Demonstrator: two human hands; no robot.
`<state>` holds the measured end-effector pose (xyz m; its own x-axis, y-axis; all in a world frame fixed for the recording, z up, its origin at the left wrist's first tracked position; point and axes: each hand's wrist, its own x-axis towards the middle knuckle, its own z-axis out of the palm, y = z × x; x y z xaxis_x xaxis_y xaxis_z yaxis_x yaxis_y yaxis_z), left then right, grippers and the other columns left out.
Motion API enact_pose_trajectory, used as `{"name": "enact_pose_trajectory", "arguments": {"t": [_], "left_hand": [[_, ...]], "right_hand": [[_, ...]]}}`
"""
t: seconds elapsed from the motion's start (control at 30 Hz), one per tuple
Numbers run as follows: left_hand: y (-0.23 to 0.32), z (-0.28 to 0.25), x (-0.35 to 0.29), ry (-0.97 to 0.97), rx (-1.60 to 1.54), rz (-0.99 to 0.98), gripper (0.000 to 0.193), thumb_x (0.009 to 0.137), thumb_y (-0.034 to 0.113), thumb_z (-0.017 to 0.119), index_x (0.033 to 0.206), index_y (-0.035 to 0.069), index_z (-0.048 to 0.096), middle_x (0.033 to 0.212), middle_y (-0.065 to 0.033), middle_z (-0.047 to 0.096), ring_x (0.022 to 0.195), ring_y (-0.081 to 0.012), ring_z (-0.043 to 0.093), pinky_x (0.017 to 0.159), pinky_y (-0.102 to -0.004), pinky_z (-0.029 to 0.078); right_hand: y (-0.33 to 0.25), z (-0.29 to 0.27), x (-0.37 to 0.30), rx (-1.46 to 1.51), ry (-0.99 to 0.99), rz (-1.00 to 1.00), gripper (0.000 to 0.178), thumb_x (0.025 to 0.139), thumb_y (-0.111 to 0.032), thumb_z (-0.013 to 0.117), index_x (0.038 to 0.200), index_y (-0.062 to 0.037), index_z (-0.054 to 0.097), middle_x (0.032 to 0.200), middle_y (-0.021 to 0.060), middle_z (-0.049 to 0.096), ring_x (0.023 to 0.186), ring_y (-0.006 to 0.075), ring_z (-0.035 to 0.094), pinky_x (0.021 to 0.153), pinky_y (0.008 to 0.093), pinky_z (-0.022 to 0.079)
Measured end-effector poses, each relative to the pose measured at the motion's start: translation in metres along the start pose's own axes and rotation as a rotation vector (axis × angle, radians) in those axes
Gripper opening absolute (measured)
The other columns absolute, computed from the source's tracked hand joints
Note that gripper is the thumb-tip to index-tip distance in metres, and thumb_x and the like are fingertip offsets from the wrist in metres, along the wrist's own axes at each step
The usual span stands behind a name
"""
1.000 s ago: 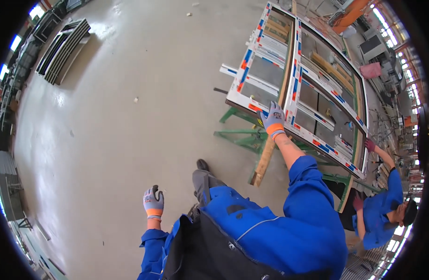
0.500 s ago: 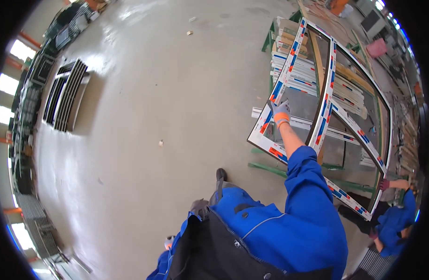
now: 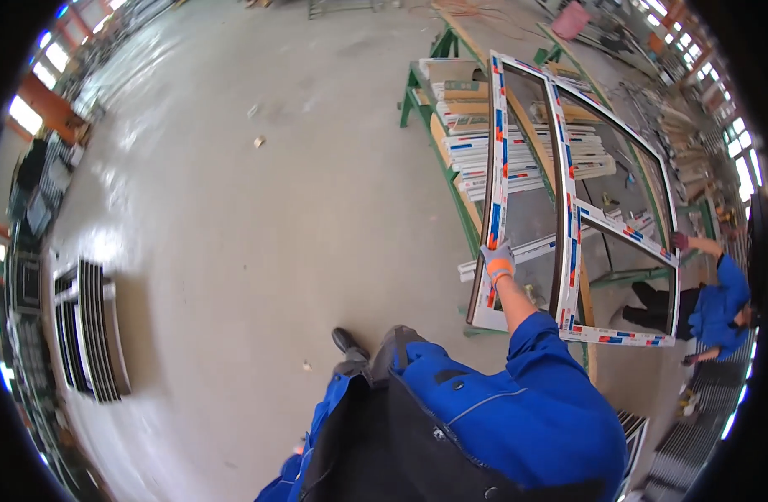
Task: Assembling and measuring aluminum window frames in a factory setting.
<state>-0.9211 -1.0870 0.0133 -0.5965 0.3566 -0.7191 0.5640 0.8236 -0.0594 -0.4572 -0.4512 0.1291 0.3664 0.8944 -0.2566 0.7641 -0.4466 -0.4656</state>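
My right hand (image 3: 499, 261), in a grey and orange glove, is closed round the left rail of a large window frame (image 3: 498, 171). White protective film with red and blue patches covers this frame, which is split by inner bars and held at a tilt over green trestles (image 3: 412, 94). Across it, a co-worker in blue (image 3: 718, 305) has one gloved hand (image 3: 681, 241) on its right side. Of my left hand (image 3: 299, 448) just a sliver shows low beside my jacket; its fingers are hidden.
White and wooden profiles (image 3: 492, 155) lie across the trestles behind the window frame. A stack of dark slatted frames (image 3: 91, 330) stands on the floor at left. Small scraps (image 3: 259, 142) dot the grey floor. More profiles (image 3: 693, 167) line the far right.
The window frame has swung to stand straighter in view, its lower edge now nearly level. My right hand keeps its grip. My view has turned and my feet have shifted; the co-worker appears farther up.
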Motion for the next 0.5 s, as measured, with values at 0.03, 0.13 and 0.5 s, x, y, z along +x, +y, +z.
{"name": "enact_pose_trajectory", "arguments": {"t": [0.03,0.13,0.5], "left_hand": [[0.016,-0.038,0.033,-0.012,0.062,0.043,0.046,0.090,0.047,0.054,0.112,0.010,0.068,0.114,-0.0227,0.064,0.109,-0.0344,0.062,0.094,-0.0463,0.048],[0.075,-0.198,0.152,0.234,0.131,0.231,0.044,0.090,0.043,0.051,0.106,0.004,0.064,0.096,-0.0226,0.069,0.087,-0.0407,0.067,0.076,-0.0502,0.055],[0.598,-0.437,0.208,0.203,0.180,1.306,0.028,0.085,0.028,0.063,0.106,0.009,0.066,0.101,-0.0129,0.068,0.097,-0.0329,0.063,0.085,-0.0428,0.051]], "right_hand": [[0.001,-0.005,0.000,-0.070,0.043,0.022,0.070,0.070,-0.044,0.073,0.121,-0.0014,0.052,0.115,0.0238,0.063,0.108,0.0385,0.061,0.093,0.0450,0.048],[-0.023,0.002,-0.001,-0.142,0.007,0.120,0.069,0.070,-0.046,0.071,0.121,-0.0030,0.052,0.114,0.0218,0.064,0.109,0.0371,0.061,0.093,0.0451,0.048],[-0.080,0.010,0.008,-0.098,-0.061,0.344,0.069,0.075,-0.042,0.063,0.129,-0.0020,0.046,0.110,0.0248,0.065,0.100,0.0398,0.064,0.089,0.0442,0.050]]}}
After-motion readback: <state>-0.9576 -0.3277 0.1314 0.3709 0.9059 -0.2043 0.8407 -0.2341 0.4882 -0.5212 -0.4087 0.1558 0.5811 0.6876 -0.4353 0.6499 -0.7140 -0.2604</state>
